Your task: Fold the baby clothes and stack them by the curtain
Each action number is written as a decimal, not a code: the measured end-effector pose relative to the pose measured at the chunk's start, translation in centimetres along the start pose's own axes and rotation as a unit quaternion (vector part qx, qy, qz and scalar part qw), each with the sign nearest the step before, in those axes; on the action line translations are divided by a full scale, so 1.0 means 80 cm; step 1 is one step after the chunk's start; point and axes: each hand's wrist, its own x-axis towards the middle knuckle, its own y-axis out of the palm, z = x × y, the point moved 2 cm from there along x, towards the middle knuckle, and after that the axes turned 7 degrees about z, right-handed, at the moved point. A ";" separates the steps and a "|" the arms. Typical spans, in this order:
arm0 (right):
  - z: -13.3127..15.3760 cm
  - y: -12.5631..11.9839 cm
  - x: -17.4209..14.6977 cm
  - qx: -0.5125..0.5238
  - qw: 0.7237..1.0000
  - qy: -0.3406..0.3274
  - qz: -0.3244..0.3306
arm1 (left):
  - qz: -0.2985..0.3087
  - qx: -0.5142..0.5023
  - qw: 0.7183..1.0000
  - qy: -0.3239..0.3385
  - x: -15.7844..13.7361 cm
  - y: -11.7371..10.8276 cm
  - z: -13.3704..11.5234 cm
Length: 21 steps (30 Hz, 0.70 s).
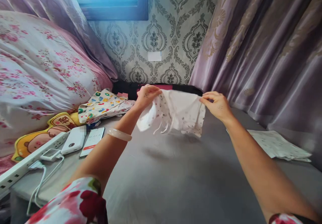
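A small white printed garment with thin ties hangs in the air above the grey sheet, stretched between my two hands. My left hand, below a pale bangle, pinches its upper left corner. At the upper right corner, my right hand grips the cloth between thumb and fingers. The lower edge dangles loosely and a soft shadow falls on the sheet beneath. What exact kind of garment it is, I cannot tell.
A folded pale cloth lies at right. To the left are colourful folded clothes, a phone, a white power bank, a charger with cable, a power strip and a yellow cartoon cushion. Curtains flank the patterned wall.
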 end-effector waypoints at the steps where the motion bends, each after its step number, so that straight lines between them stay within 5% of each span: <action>1: 0.000 0.000 0.000 0.002 1.000 0.003 -0.010 | -0.013 0.009 1.000 0.002 0.001 0.000 0.001; 13: -0.001 0.019 -0.004 0.071 0.992 0.106 0.002 | -0.020 -0.022 0.999 -0.024 0.003 0.013 0.014; 21: 0.022 0.029 -0.021 0.084 0.993 0.082 -0.029 | -0.081 0.054 0.995 0.011 -0.023 0.025 0.012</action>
